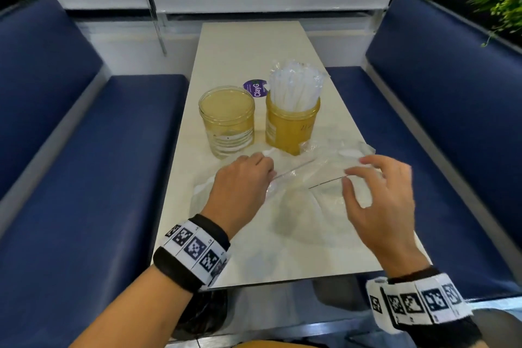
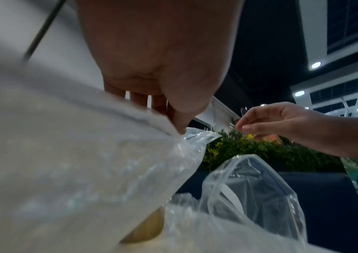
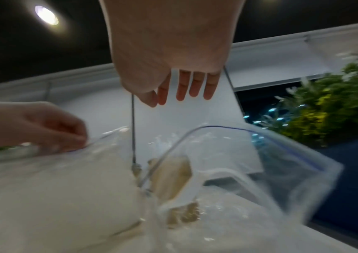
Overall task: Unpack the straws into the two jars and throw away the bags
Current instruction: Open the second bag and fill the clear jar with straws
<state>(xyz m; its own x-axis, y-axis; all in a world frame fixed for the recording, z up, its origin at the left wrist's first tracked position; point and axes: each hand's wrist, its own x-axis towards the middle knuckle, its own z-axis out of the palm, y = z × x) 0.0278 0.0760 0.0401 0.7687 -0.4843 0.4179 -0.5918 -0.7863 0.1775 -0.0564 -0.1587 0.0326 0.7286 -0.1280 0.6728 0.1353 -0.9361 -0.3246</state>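
We see the left hand [image 1: 243, 186] low over the near part of the pale table [image 1: 245, 45], its thumb and fingers [image 2: 179, 123] curled together and pinching the edge of a clear plastic bag [image 1: 305, 192]. The bag's film spreads from that pinch toward the right hand and down onto the table beneath both hands; from the left wrist it billows just below the pinching fingertips.

The right hand [image 1: 381, 195] hovers beside the bag's opposite edge, fingers [image 3: 195, 85] spread apart and only loosely bent, holding nothing. The bag's open mouth, with its thin dark seal line, lies just under and ahead of these fingertips; whether any fingertip touches the film we cannot tell, since the frames are blurred there.

Just beyond the left fingertips stands an empty amber jar [image 1: 227, 121], upright. Beyond the gap between the two hands stands a second amber jar [image 1: 292, 124], upright and packed with white wrapped straws [image 1: 293, 87] that fan out above its rim, well clear of either hand. The bag's far edge touches this jar's foot.

A round purple sticker [image 1: 255, 88] lies on the table behind the jars. Blue bench seats [image 1: 84, 150] flank the table on both sides.
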